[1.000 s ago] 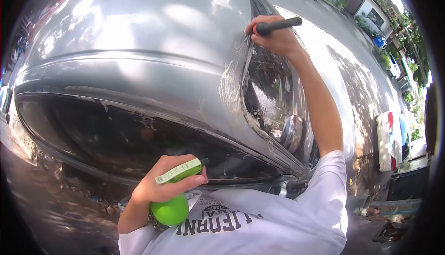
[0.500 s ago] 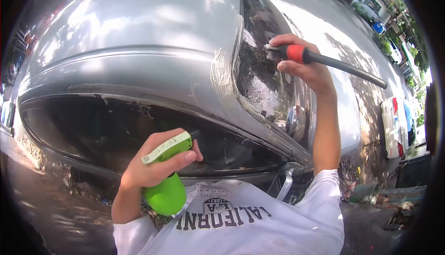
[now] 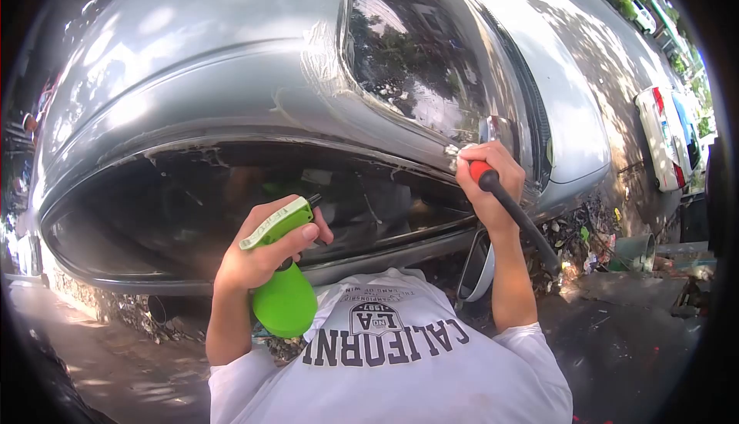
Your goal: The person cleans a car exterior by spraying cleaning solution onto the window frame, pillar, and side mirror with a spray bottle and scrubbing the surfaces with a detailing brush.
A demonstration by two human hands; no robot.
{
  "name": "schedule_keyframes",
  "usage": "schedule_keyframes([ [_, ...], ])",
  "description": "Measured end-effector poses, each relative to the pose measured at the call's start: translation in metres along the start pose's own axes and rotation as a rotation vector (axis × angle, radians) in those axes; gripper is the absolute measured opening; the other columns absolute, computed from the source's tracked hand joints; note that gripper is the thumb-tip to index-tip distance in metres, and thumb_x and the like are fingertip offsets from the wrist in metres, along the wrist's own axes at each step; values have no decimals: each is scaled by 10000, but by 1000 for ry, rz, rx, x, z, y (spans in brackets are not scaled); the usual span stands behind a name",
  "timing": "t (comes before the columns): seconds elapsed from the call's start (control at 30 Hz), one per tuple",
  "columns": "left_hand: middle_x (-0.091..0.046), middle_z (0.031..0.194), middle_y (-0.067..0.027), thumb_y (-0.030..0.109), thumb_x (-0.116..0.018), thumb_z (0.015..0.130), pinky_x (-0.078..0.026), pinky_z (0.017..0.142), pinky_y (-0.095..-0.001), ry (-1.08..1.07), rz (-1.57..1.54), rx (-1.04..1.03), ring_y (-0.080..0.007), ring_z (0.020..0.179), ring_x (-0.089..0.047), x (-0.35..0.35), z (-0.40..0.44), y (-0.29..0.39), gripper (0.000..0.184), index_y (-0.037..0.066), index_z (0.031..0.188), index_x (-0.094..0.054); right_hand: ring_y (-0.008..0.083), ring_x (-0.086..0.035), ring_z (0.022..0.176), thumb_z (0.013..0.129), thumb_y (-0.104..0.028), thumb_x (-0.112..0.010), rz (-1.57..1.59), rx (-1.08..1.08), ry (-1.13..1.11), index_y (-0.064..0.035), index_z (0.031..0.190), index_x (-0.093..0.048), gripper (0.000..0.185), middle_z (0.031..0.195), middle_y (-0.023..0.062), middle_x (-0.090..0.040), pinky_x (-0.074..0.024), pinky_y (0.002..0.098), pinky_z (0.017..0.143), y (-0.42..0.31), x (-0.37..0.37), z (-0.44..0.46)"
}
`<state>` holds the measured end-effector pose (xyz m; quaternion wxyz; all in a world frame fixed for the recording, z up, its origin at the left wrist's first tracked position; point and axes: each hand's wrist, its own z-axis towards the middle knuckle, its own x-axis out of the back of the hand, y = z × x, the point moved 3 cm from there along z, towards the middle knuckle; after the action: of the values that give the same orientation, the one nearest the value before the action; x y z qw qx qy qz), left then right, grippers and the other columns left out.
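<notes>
A person's 2 bare hands work at a silver car [image 3: 208, 70]. The left hand [image 3: 262, 254], curled closed around its trigger, holds a green spray bottle [image 3: 283, 301] in front of the dark side window [image 3: 177, 224]. The right hand [image 3: 493, 181] grips a black-and-red brush [image 3: 509, 202], its whitish tip at the pillar beside the windshield [image 3: 408, 46]. Pale residue [image 3: 323, 58] streaks the roof's corner.

Our right hand [image 3: 485, 202] has come down from the roof end of the windshield [image 3: 416, 46] to the lower part of its side pillar [image 3: 400, 140]. We have also turned the brush [image 3: 509, 202]: its handle, which pointed outward, now slopes down toward us. The side mirror [image 3: 473, 270] shows more fully.
</notes>
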<state>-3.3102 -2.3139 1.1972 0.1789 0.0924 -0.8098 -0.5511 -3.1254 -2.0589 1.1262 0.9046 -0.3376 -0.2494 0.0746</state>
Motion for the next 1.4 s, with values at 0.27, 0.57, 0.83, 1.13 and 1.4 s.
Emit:
schedule_keyframes([
  [0.27,-700,838,-41,352,-714,852,-430,584,-235,-125,71,14,-89,670,-565,-42,-6,17,364,12,977,-683,290,-667,785,675,34,-706,140,147,90,-58,922,-657,268,886,83,-667,-529,373,692,-87,-64,35],
  [0.57,-707,856,-95,409,-689,825,-435,543,-232,-57,102,75,-225,880,-726,-45,-28,-4,415,22,963,-628,272,-681,760,639,24,-715,-151,-152,366,-60,849,-693,227,862,99,-688,-540,363,669,57,24,-79],
  [0.83,-721,916,-91,346,-708,830,-442,600,-253,-203,76,118,-170,888,-684,-92,-17,4,378,7,986,-645,274,-679,886,654,73,-703,20,22,210,-57,879,-680,261,903,79,-694,-539,358,767,23,4,-51],
  [1.13,-728,936,-82,371,-705,825,-439,632,-258,-250,87,192,-139,820,-632,-114,-7,-5,389,9,963,-671,269,-672,900,680,30,-693,-42,-32,264,-65,866,-669,210,897,65,-685,-534,361,763,74,37,-85],
  [1.4,-718,903,-98,402,-705,836,-437,586,-245,-337,100,205,-191,858,-681,-118,-5,-22,430,2,977,-639,261,-690,839,700,22,-719,-93,-57,298,-65,869,-692,192,899,72,-698,-550,344,732,149,71,-124],
])
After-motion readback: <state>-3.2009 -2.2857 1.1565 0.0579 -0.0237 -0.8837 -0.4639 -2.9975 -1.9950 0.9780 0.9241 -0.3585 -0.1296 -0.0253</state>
